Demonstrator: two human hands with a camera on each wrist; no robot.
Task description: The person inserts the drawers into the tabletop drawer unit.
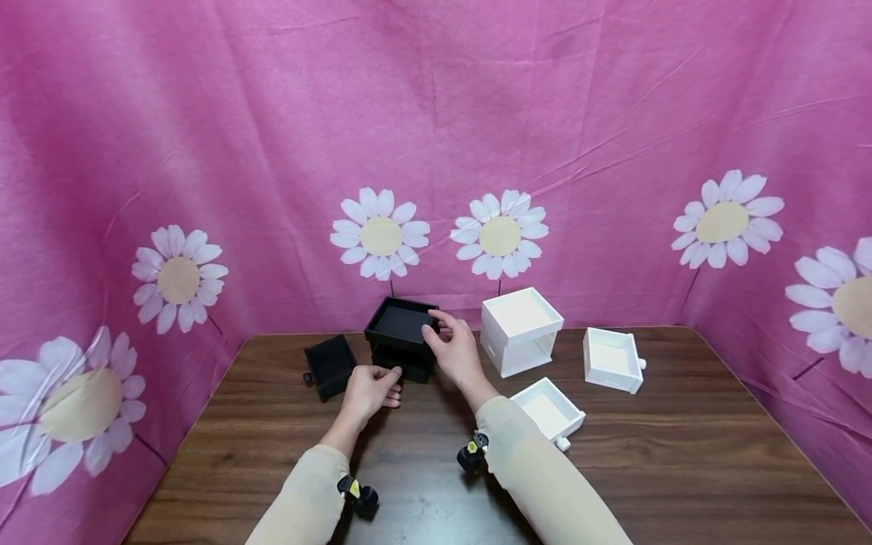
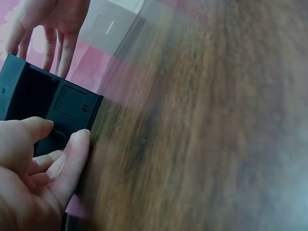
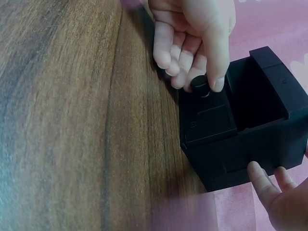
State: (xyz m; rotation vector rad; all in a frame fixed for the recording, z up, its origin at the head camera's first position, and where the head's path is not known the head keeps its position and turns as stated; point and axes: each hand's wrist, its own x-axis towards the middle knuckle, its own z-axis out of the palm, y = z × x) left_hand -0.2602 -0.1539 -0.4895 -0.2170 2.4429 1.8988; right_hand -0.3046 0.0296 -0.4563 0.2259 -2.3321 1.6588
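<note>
A black two-level drawer box stands upright near the table's back edge. Its upper slot is a dark opening, and a black drawer fills the lower slot. My left hand is at the front, thumb and finger pinching the drawer's round knob. My right hand rests on the box's right side; its fairly straight fingertips press the wall near the top. A second black drawer lies on the table left of the box, its knob facing left.
Right of the black box stands a white box with an open front. One white drawer lies in front of it, close to my right sleeve; another white drawer lies farther right. A pink flowered cloth hangs behind the wooden table.
</note>
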